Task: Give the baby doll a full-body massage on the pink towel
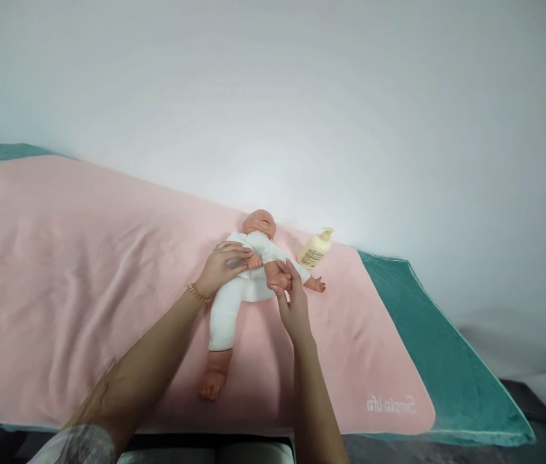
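A baby doll (225, 317) in white clothing lies on its back on a pink blanket (123, 270), its head toward the wall. One of its legs is stretched toward the near edge; the other is bent up over its body. My left hand (222, 265) is closed around the doll's small hand at its belly. With fingers and thumb, my right hand (293, 298) grips the foot of the raised leg. A pale yellow pump bottle (315, 250) stands tilted in view just right of the doll, beyond its outstretched arm.
A green cloth (427, 335) shows under the pink blanket at the right and at the far left corner. Behind the covered surface rises a plain pale wall (273, 96). Dark floor shows at the lower right.
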Tool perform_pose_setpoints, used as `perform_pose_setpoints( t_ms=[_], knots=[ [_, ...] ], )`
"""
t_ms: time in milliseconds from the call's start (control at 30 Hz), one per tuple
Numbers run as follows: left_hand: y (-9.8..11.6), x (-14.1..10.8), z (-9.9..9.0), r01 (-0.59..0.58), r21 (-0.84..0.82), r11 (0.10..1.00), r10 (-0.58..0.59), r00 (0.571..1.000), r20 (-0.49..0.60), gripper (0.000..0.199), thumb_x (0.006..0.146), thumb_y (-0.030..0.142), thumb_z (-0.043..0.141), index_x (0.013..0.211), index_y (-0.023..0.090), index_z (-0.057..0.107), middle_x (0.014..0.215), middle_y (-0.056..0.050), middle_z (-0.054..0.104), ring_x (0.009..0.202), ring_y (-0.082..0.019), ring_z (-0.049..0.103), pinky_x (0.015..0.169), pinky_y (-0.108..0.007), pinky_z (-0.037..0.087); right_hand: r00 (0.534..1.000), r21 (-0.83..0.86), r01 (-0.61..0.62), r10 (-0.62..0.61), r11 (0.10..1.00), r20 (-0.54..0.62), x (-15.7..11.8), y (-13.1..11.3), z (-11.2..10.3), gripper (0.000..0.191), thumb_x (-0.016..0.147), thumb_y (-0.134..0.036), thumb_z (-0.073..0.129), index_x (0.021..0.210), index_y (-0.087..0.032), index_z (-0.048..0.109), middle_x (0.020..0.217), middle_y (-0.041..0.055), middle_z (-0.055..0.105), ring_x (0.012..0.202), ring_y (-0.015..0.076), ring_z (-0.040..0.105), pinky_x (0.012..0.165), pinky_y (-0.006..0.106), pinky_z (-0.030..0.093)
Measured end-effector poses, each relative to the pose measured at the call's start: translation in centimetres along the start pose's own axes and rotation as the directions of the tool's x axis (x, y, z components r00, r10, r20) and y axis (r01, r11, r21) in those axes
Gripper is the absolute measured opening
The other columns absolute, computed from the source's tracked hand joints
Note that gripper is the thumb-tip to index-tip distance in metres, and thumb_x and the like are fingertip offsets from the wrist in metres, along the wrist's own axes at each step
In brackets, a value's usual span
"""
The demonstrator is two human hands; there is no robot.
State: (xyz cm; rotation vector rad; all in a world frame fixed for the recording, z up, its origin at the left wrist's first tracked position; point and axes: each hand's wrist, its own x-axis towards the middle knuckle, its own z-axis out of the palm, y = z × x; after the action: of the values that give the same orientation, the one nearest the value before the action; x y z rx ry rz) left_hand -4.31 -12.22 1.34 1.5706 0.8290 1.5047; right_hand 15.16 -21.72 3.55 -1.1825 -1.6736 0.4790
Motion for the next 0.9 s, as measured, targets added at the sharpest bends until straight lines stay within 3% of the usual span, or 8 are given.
perform_pose_setpoints(
  t_ms=[233, 300, 400, 500, 567, 700, 767, 900],
  knots=[
    [-0.2, -0.1, -0.3, -0.082, 0.069, 0.994, 0.080, 0.996, 0.036, 0.025, 0.061, 0.019, 0.083, 0.083, 0.027, 0.077, 0.097, -0.007, 0.073, 0.109, -0.028, 0.059, 0.109, -0.047, 0.034, 1.000, 0.007, 0.001, -0.001, 1.000, -0.026, -0.4, -0.3, 0.3, 0.056, 0.092, -0.032, 0.054, 0.145, -0.022, 0.037, 0.140, 0.0117, 0.052, 0.132, 0.0244, 0.047, 0.106, 0.044, 0.044],
    [0.0, -0.2, -0.4, -0.055, 0.045, 0.997, 0.057, 0.998, -0.034, 0.024, 0.063, 0.020, 0.082, 0.086, 0.025, 0.077, 0.100, -0.007, 0.073, 0.109, -0.026, 0.060, 0.108, -0.045, 0.036, 0.999, -0.011, 0.003, -0.003, 1.000, -0.034, -1.7, -0.7, 0.1, 0.056, 0.092, -0.031, 0.054, 0.144, -0.022, 0.036, 0.140, 0.0114, 0.052, 0.132, 0.0244, 0.047, 0.107, 0.044, 0.043],
    [-0.1, -0.1, -0.9, -0.009, -0.027, 1.000, 0.003, 0.974, -0.225, 0.023, 0.071, 0.027, 0.077, 0.094, 0.022, 0.075, 0.105, -0.008, 0.071, 0.107, -0.025, 0.061, 0.104, -0.042, 0.041, 0.999, -0.034, 0.015, -0.016, 0.999, -0.028, -4.6, -1.4, -0.3, 0.055, 0.093, -0.027, 0.052, 0.145, -0.025, 0.035, 0.141, 0.0095, 0.051, 0.133, 0.0227, 0.046, 0.107, 0.042, 0.044],
    [-0.9, 0.3, -1.7, 0.003, -0.227, 0.974, -0.104, 0.895, -0.433, 0.027, 0.074, 0.031, 0.075, 0.096, 0.017, 0.072, 0.107, -0.008, 0.070, 0.104, -0.023, 0.063, 0.099, -0.039, 0.046, 1.000, -0.073, 0.025, -0.024, 0.997, 0.011, -8.3, -1.7, -0.5, 0.052, 0.094, -0.022, 0.050, 0.144, -0.026, 0.037, 0.144, 0.0084, 0.048, 0.135, 0.0220, 0.044, 0.107, 0.041, 0.044],
    [-1.7, 0.6, -2.5, 0.026, -0.374, 0.927, -0.234, 0.819, -0.524, 0.025, 0.075, 0.031, 0.074, 0.096, 0.017, 0.070, 0.111, -0.008, 0.069, 0.107, -0.020, 0.062, 0.098, -0.035, 0.047, 0.997, -0.104, 0.049, -0.043, 0.993, 0.057, -10.9, -1.5, -0.4, 0.052, 0.094, -0.019, 0.048, 0.144, -0.027, 0.037, 0.146, 0.0078, 0.046, 0.135, 0.0222, 0.041, 0.107, 0.040, 0.045],
    [-3.1, 1.2, -4.4, 0.108, -0.677, 0.728, -0.593, 0.594, -0.543, 0.013, 0.087, 0.028, 0.063, 0.098, 0.022, 0.066, 0.117, -0.004, 0.064, 0.108, -0.013, 0.062, 0.091, -0.023, 0.050, 0.990, -0.165, 0.121, -0.106, 0.979, 0.096, -14.7, -0.6, 0.6, 0.052, 0.095, -0.015, 0.044, 0.144, -0.030, 0.036, 0.142, 0.0054, 0.050, 0.136, 0.0222, 0.038, 0.105, 0.042, 0.046],
    [-3.6, 1.4, -5.2, 0.123, -0.748, 0.652, -0.689, 0.507, -0.517, 0.012, 0.093, 0.027, 0.055, 0.100, 0.021, 0.063, 0.115, -0.006, 0.064, 0.104, -0.013, 0.063, 0.085, -0.021, 0.053, 0.987, -0.195, 0.148, -0.133, 0.970, 0.089, -15.8, -0.1, 1.3, 0.052, 0.095, -0.016, 0.044, 0.144, -0.030, 0.036, 0.142, 0.0052, 0.051, 0.136, 0.0225, 0.039, 0.104, 0.042, 0.048],
    [-4.1, 1.6, -5.8, 0.139, -0.775, 0.617, -0.732, 0.462, -0.501, 0.017, 0.097, 0.023, 0.044, 0.104, 0.019, 0.059, 0.104, -0.008, 0.063, 0.098, -0.015, 0.064, 0.079, -0.024, 0.057, 0.979, -0.225, 0.202, -0.188, 0.953, 0.082, -16.5, 0.7, 2.3, 0.054, 0.094, -0.015, 0.044, 0.144, -0.032, 0.035, 0.141, 0.0037, 0.051, 0.136, 0.0223, 0.039, 0.102, 0.042, 0.050]
  ],
)
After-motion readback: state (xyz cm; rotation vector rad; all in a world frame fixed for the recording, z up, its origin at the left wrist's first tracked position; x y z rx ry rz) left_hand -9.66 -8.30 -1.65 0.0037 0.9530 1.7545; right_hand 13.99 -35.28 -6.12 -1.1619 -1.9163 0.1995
